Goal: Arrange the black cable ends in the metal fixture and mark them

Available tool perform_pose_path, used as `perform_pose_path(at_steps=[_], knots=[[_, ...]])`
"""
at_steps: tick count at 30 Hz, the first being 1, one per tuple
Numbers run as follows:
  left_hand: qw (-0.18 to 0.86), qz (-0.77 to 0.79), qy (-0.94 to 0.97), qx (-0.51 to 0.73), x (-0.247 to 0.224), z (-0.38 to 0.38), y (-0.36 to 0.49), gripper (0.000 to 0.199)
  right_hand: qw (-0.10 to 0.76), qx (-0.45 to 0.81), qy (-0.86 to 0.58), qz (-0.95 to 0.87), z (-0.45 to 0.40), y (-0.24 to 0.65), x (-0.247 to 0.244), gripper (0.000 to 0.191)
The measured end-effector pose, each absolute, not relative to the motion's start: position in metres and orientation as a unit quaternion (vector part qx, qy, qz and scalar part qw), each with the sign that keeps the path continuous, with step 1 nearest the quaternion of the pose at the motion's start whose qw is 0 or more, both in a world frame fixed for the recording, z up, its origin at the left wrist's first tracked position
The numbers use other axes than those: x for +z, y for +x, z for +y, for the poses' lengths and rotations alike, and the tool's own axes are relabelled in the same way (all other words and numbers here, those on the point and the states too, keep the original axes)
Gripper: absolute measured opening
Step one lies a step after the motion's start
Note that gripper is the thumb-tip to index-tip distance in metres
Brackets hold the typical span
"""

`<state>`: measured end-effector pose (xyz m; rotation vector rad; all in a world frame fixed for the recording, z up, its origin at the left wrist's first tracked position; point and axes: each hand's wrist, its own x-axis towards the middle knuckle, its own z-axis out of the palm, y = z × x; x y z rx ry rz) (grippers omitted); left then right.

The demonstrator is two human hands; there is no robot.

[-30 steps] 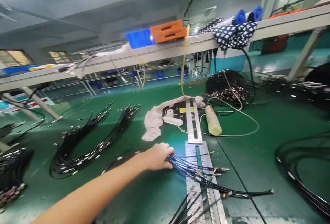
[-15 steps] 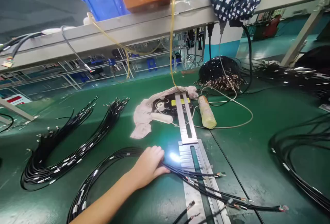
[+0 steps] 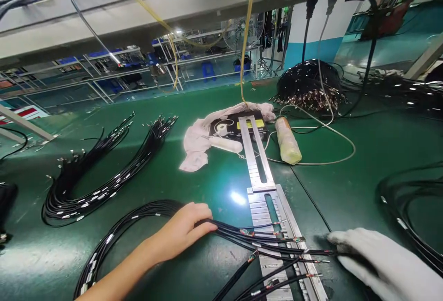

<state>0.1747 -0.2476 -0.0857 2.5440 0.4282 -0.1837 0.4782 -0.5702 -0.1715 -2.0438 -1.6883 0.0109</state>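
The bare left forearm (image 3: 138,259) is slanting toward the far edge of the worktop (image 3: 346,190); the left hand (image 3: 192,225) is gripping, thumb pointing rightward. The white-gloved right hand (image 3: 374,252) is reaching leftward, fingers bending above the thumb.

Your table (image 3: 346,190) is green. In your left grip (image 3: 194,225) you have black cables (image 3: 148,209) banded with white labels, their ends flecked red; your right grip (image 3: 368,252) is gloved in white. The slotted rail (image 3: 258,208) is silver-grey. Toward the table's far edge, you have a black box (image 3: 235,135) with a yellow label (image 3: 259,124), a pinkish-white cloth (image 3: 195,144), a pale yellow-green roll (image 3: 289,146) with an orange-brown far end, and a black coil (image 3: 308,79) with coppery tips.
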Motion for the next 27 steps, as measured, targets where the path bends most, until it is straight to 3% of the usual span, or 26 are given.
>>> perform_pose_path(at_steps=[2, 9, 13, 20, 22, 27], knots=[[0.288, 0.166, 0.942, -0.04, -0.082, -0.246, 0.176, 0.03, 0.209, 0.013, -0.725, -0.655, -0.555, 0.486, -0.154, 0.023], [0.275, 0.187, 0.943, 0.026, -0.081, -0.245, 0.195, 0.026, 0.171, 0.12, -0.643, -0.737, -0.47, 0.44, -0.1, 0.025], [0.198, 0.21, 0.956, 0.056, -0.081, -0.256, 0.173, 0.043, 0.187, 0.259, -0.622, -0.715, -0.471, 0.433, -0.102, 0.018], [0.224, 0.141, 0.958, -0.108, -0.083, -0.278, 0.105, 0.011, 0.268, 0.287, -0.632, -0.668, -0.489, 0.459, -0.124, 0.02], [0.186, 0.15, 0.968, -0.075, -0.076, -0.277, 0.09, 0.015, 0.281, 0.272, -0.628, -0.673, -0.484, 0.454, -0.121, 0.02], [0.001, 0.16, 0.976, 0.145, -0.03, -0.247, 0.057, 0.011, 0.305, 0.291, -0.579, -0.698, -0.471, 0.426, -0.096, 0.016]])
